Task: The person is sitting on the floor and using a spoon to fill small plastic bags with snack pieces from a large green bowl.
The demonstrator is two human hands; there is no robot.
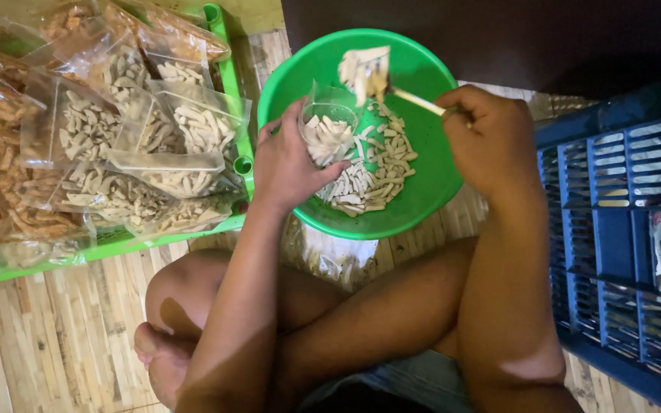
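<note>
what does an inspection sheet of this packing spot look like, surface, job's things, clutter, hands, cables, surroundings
surface: woven bamboo-look floor mat; the person sits cross-legged on it.
job's things: green basin holding pale snack sticks; a small clear bag part filled with them; a spoon loaded with sticks above the bag.
clutter: green tray to the left, piled with filled clear bags of pale and orange snacks.
hands: left hand holds the clear bag open over the basin; right hand grips the spoon handle.
cables: nothing seen.
surroundings: blue slatted plastic crate to the right; dark area beyond the basin, too dim to tell.
</note>
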